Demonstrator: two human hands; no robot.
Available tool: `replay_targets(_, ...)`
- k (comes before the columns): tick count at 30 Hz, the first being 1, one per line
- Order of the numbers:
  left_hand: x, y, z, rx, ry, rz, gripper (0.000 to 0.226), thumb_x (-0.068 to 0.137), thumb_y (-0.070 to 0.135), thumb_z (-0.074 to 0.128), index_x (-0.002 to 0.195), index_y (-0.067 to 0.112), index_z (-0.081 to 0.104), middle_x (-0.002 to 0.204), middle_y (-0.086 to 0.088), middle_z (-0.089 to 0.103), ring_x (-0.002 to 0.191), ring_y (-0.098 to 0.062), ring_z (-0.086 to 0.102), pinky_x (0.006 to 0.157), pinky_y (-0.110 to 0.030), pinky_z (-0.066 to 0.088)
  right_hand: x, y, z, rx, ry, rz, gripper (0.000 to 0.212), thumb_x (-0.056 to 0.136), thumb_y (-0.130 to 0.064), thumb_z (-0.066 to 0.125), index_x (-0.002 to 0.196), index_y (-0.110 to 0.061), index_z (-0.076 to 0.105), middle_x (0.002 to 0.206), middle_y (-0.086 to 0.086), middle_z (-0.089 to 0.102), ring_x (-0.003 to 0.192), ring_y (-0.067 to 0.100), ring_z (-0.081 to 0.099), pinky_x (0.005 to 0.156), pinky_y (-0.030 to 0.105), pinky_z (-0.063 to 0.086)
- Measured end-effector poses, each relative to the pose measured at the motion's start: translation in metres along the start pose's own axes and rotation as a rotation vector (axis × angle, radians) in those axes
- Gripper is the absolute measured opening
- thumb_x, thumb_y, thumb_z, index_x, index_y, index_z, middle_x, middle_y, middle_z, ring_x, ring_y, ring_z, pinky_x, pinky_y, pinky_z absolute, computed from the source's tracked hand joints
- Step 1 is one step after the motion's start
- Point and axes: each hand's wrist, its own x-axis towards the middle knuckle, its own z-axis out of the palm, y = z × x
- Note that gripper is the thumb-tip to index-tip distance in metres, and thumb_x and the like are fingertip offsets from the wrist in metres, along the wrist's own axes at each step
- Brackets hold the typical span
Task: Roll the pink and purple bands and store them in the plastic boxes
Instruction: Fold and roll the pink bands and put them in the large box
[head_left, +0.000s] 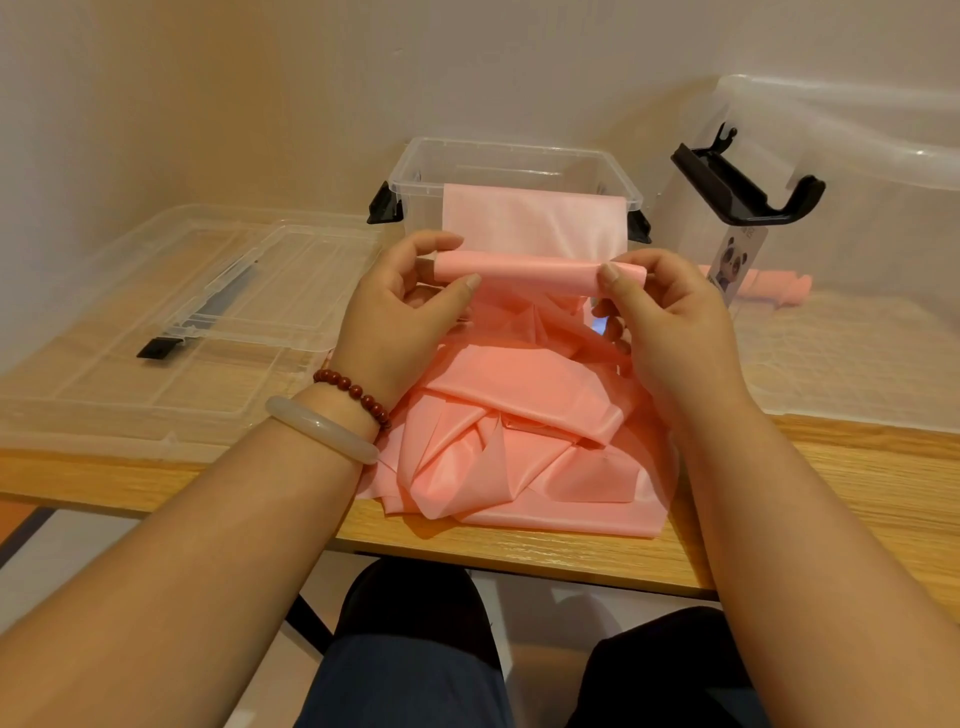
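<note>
A pink band lies crumpled on the wooden table, its far end draped over the rim of a small clear plastic box with black clips. Between the heap and the box the band is rolled into a short tube. My left hand pinches the tube's left end between thumb and fingers. My right hand pinches its right end the same way. A second pink band shows behind a large clear box on the right. No purple band is in view.
A clear lid with a black clip lies flat on the table at the left. The large box carries a black latch and a panda label. The table's front edge runs just above my knees. A wall stands close behind.
</note>
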Motion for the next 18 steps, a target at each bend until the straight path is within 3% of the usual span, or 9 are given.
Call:
replay_targets(5, -0.0001, -0.0023, 0.0004, 0.01, 0.025, -0.001, 0.017, 0.091, 0.009, 0.063, 0.098, 0.025, 0.062, 0.09, -0.007, 0.066, 0.073, -0.012, 0.065, 0.068, -0.03, 0.057, 0.0005, -0.0025, 0.0001, 0.046, -0.029, 0.04, 0.014, 0.098, -0.03, 0.057, 0.1, -0.018, 0.065, 0.089, 0.008, 0.07, 0.062, 0.003, 0.063, 0.047, 0.018, 0.048)
replay_targets(8, -0.0004, -0.0016, 0.0005, 0.027, 0.031, 0.001, 0.012, 0.092, 0.012, 0.063, 0.095, 0.024, 0.063, 0.089, -0.006, 0.067, 0.074, -0.012, 0.066, 0.066, -0.026, 0.056, -0.0008, -0.0027, -0.0004, 0.126, -0.078, 0.048, 0.015, 0.094, -0.023, 0.064, 0.108, -0.019, 0.064, 0.103, 0.006, 0.067, 0.082, 0.014, 0.071, 0.054, 0.031, 0.058)
replay_targets(10, -0.0006, -0.0008, 0.0005, 0.034, 0.042, -0.008, 0.01, 0.092, 0.014, 0.063, 0.095, 0.024, 0.063, 0.09, -0.005, 0.068, 0.075, -0.011, 0.067, 0.065, -0.023, 0.055, -0.002, -0.0017, -0.0008, 0.167, -0.123, 0.028, 0.027, 0.088, -0.013, 0.071, 0.111, -0.023, 0.063, 0.107, 0.006, 0.064, 0.091, 0.021, 0.069, 0.06, 0.037, 0.06)
replay_targets(13, -0.0006, -0.0005, 0.0007, 0.036, 0.053, -0.025, 0.006, 0.091, 0.019, 0.065, 0.095, 0.023, 0.064, 0.093, -0.006, 0.069, 0.078, -0.013, 0.069, 0.065, -0.023, 0.055, -0.0028, -0.0021, -0.001, 0.107, -0.105, -0.012, 0.026, 0.086, -0.005, 0.071, 0.102, -0.025, 0.065, 0.105, 0.011, 0.064, 0.078, 0.013, 0.068, 0.057, 0.028, 0.058)
replay_targets(16, -0.0006, -0.0004, 0.0007, 0.034, 0.038, -0.038, 0.003, 0.091, 0.021, 0.065, 0.093, 0.023, 0.064, 0.091, -0.004, 0.07, 0.078, -0.015, 0.07, 0.066, -0.025, 0.055, -0.0008, -0.0019, -0.0017, 0.083, -0.052, -0.02, 0.015, 0.089, -0.011, 0.069, 0.099, -0.022, 0.067, 0.09, 0.002, 0.069, 0.073, 0.008, 0.067, 0.065, 0.036, 0.061)
replay_targets(18, -0.0005, 0.0005, 0.0006, 0.022, 0.032, -0.045, 0.004, 0.091, 0.02, 0.065, 0.093, 0.023, 0.064, 0.091, -0.006, 0.069, 0.077, -0.015, 0.07, 0.066, -0.025, 0.055, -0.0002, -0.0006, -0.0011, 0.062, -0.047, -0.029, 0.011, 0.09, -0.014, 0.068, 0.097, -0.023, 0.068, 0.084, -0.004, 0.068, 0.072, 0.008, 0.067, 0.067, 0.034, 0.061)
